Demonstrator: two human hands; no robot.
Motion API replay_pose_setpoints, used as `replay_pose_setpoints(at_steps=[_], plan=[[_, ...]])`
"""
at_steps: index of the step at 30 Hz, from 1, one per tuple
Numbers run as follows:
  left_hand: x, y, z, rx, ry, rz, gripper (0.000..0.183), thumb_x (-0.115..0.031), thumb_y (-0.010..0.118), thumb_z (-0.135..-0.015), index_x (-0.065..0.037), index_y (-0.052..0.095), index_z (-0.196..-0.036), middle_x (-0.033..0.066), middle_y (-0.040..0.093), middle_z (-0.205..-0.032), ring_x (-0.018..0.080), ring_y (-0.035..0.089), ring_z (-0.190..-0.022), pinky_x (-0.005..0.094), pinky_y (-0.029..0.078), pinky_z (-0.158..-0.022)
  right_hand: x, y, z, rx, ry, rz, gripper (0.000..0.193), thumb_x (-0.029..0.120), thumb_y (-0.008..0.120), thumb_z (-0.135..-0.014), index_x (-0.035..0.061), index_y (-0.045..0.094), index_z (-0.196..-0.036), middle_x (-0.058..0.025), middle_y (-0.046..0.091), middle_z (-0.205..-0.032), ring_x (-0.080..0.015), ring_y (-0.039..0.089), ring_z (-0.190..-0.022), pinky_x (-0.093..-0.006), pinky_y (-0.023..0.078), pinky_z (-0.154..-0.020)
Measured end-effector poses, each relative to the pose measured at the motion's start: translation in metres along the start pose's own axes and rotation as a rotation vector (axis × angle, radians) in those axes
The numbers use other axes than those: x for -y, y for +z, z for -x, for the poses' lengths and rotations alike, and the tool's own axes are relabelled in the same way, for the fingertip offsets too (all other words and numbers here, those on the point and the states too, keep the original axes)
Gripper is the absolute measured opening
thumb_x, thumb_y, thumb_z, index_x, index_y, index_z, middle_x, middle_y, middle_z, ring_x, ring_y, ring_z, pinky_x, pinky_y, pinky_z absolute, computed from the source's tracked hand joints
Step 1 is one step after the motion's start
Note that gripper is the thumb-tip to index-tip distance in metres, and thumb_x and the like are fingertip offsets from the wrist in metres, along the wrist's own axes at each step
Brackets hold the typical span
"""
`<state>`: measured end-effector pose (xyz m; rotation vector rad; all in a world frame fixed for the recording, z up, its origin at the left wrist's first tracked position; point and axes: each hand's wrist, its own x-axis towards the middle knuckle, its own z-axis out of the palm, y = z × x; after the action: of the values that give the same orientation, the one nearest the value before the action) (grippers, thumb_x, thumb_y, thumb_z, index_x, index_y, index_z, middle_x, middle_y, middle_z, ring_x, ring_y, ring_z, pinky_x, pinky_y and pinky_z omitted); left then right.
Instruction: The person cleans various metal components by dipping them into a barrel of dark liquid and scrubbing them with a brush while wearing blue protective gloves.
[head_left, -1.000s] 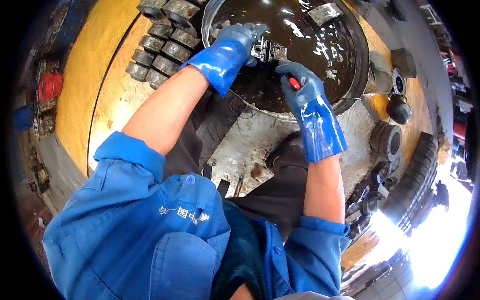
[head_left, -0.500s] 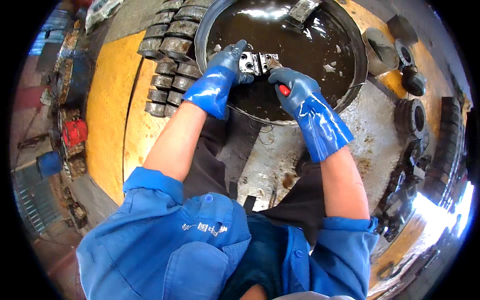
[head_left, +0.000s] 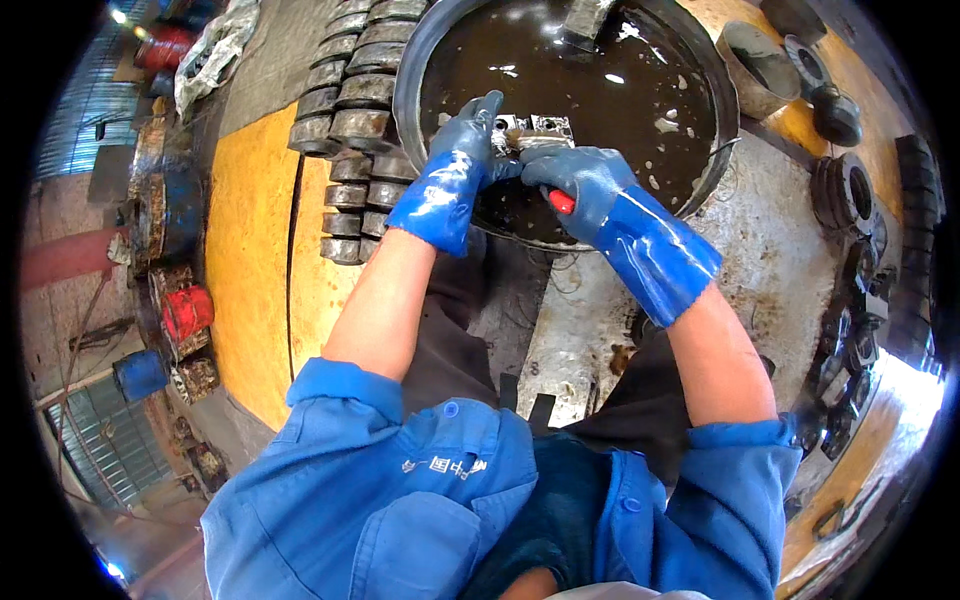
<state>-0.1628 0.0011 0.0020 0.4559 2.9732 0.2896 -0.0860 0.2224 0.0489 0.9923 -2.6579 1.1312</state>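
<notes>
Both my hands wear long blue rubber gloves and work over a round basin [head_left: 408,95] of dark brown liquid. My left hand [head_left: 465,145] grips the left end of a silvery metal block [head_left: 552,127] with holes in it, held just above the liquid. Fingers of my right hand [head_left: 590,182] wrap round a red-handled tool [head_left: 561,201]. Its working end is hidden behind that glove, close against the block's near side. Another metal piece [head_left: 584,22] leans in the liquid at the basin's far side.
Rows of thick steel rings [head_left: 360,127] line the basin's left, beside a yellow board [head_left: 245,250]. To the right stand a wide metal cylinder [head_left: 760,65] and stacked rings [head_left: 845,190]. Far left are a red container [head_left: 186,312] and a blue one [head_left: 142,375].
The view has shifted slightly. My right hand has moved left along the block, closer to my left hand, covering more of the block's near side. Both grips stay closed.
</notes>
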Motion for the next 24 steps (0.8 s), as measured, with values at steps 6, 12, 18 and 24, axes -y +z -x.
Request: replay_pose_setpoints(at_steps=[6,12,18,24], plan=[[-0.011,-0.007,-0.002,0.04,-0.038,0.069,0.105,-0.029,0.094,-0.063,-0.013,0.041,-0.152,0.0191,0.049,-0.15,0.0379,0.054,-0.133,0.0432,0.045,-0.111,-0.006,0.011,0.004,-0.021,-0.031,-0.063,0.031,-0.004,0.07,-0.077,0.0095,0.074,-0.104,-0.0132,0.073,-0.115,-0.0326,0.07,-0.106,-0.0403,0.058,-0.092],[0.006,0.005,-0.004,-0.029,0.044,0.123,0.107,-0.033,0.095,-0.06,-0.016,0.041,-0.151,0.017,0.05,-0.149,0.0372,0.058,-0.128,0.043,0.05,-0.105,-0.043,-0.005,0.012,-0.255,0.207,-0.062,0.028,-0.007,0.067,-0.083,0.0075,0.074,-0.106,-0.0144,0.073,-0.114,-0.0307,0.071,-0.107,-0.0369,0.056,-0.095],[-0.004,0.001,-0.006,-0.051,0.057,0.089,0.108,-0.032,0.095,-0.06,-0.016,0.041,-0.151,0.0154,0.05,-0.149,0.0365,0.057,-0.128,0.0429,0.05,-0.107,-0.107,0.01,0.038,-0.03,0.588,-0.055,0.026,-0.003,0.066,-0.087,0.0085,0.073,-0.109,-0.013,0.073,-0.112,-0.0261,0.071,-0.101,-0.0337,0.055,-0.092],[0.015,0.028,-0.014,-0.116,0.097,0.237,0.11,-0.033,0.095,-0.058,-0.016,0.04,-0.152,0.0155,0.051,-0.148,0.0373,0.057,-0.128,0.0433,0.05,-0.106,-0.042,-0.01,-0.012,-0.414,0.413,-0.555,0.02,0.0,0.069,-0.089,0.0063,0.075,-0.107,-0.0074,0.075,-0.105,-0.0148,0.069,-0.097,-0.029,0.055,-0.089]])
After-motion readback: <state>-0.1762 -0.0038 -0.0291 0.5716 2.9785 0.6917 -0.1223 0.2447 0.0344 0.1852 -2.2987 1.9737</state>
